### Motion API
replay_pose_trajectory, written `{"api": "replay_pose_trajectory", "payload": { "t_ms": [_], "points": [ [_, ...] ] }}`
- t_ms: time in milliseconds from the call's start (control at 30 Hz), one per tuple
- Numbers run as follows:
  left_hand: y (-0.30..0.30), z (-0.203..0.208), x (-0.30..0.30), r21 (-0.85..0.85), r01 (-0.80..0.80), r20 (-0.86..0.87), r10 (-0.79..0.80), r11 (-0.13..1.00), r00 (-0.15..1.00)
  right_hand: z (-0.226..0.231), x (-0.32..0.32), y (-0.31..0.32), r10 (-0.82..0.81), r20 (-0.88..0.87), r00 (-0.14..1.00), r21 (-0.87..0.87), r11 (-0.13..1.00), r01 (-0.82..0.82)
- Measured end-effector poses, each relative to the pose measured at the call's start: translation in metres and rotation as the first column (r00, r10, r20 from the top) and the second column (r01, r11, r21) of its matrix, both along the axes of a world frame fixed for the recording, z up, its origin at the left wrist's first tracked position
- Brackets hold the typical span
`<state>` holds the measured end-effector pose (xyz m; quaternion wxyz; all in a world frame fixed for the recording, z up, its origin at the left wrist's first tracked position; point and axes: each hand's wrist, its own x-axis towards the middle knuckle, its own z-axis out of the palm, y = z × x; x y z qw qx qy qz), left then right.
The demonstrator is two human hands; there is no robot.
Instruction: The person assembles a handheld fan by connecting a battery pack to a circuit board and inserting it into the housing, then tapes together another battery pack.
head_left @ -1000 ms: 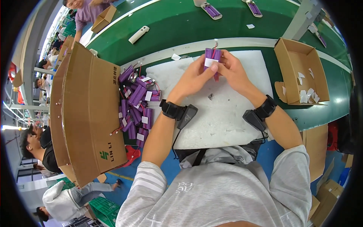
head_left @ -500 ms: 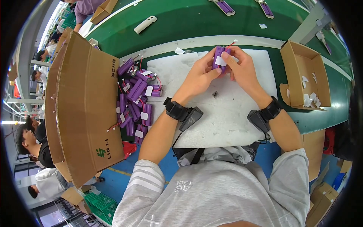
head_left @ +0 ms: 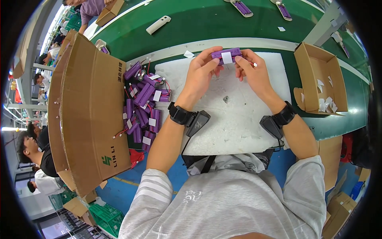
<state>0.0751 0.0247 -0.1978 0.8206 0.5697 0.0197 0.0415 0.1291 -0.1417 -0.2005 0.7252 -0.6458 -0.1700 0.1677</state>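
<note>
Between my two hands, over the far part of a white foam sheet, is a purple battery pack lying crosswise with a white label round its middle. My left hand grips its left end, thumb in front. At the other end, my right hand pinches it near the label, and a small white connector pokes out beside those fingers. Left of the foam lies a heap of similar purple battery packs with red wires and white labels.
A large cardboard box stands at the left, beside the heap. On the right, an open small carton holds white paper pieces. Beyond the foam, a green conveyor belt carries a white casing and several opened casings with purple packs.
The battery pack has turned from upright to crosswise, and my left hand has shifted left to its end. Casings on the belt have moved slightly right.
</note>
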Motion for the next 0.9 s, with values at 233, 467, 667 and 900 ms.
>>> {"api": "replay_pose_trajectory", "payload": {
  "t_ms": [233, 467, 667, 900],
  "points": [
    [-0.008, 0.002, -0.004, -0.176, 0.045, -0.074, -0.059, 0.983, 0.995, 0.001, -0.003, 0.000, 0.057, -0.051, 0.997, 0.026, 0.998, -0.056],
    [-0.012, -0.001, -0.004, -0.226, 0.015, -0.068, -0.031, 0.974, 0.997, 0.000, -0.003, 0.000, 0.100, -0.058, 0.993, 0.040, 0.994, -0.097],
    [-0.013, -0.001, -0.005, -0.230, -0.005, -0.083, -0.014, 0.973, 0.996, -0.001, 0.000, -0.002, 0.109, -0.042, 0.993, 0.011, 0.994, -0.108],
    [-0.012, -0.003, -0.005, -0.203, -0.015, -0.106, -0.007, 0.979, 0.994, 0.000, -0.002, -0.001, 0.105, -0.015, 0.994, -0.042, 0.994, -0.106]
  ]
}}
